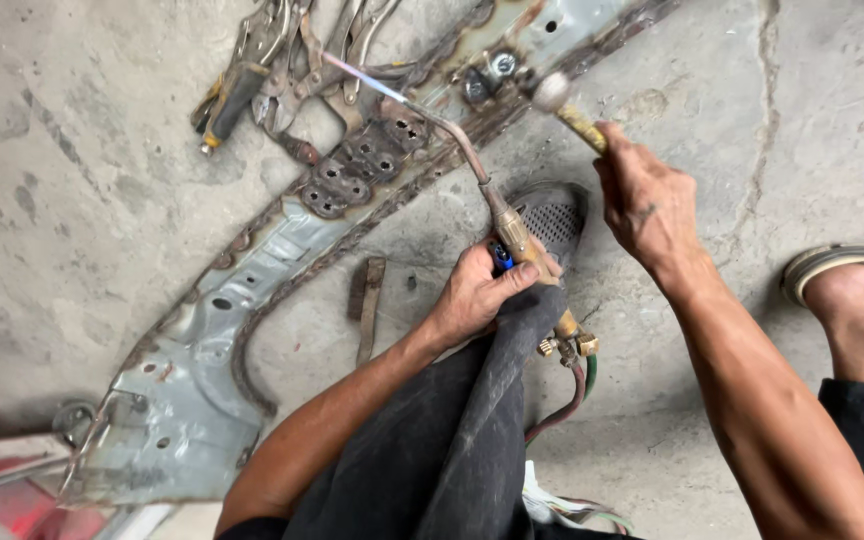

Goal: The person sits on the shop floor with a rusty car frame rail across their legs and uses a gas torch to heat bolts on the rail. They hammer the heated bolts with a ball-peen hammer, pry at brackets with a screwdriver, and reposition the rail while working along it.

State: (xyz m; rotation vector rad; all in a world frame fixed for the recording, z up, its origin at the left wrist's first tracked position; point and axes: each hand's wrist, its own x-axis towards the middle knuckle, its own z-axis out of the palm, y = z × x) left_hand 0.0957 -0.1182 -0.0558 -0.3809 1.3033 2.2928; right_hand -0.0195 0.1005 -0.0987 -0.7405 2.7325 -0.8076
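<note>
Concrete floor [72, 200]: left hand [472, 295] grips lit torch [512, 235], right hand [642, 195] clenches hammer [567, 105]. Risk: flame close to shoe [552, 215]; burn likely.

The left hand [474, 295] gripped the gas torch [512, 235], and its thin pipe and flame stretched across the way to the long metal panel [252, 290]. The right hand [642, 200] held a hammer [567, 105] just above the panel's top end. A pile of clamps [282, 60] blocked the top of the panel. A rusty plate with holes [367, 160] sat in the middle of it. A small metal strip [367, 300] lay on the floor [62, 200] near the left hand. A shoe [552, 215] sat right under the torch. Two hoses [572, 395] ran behind the knee. The floor to the left was open, and so was the floor at the far right.
</note>
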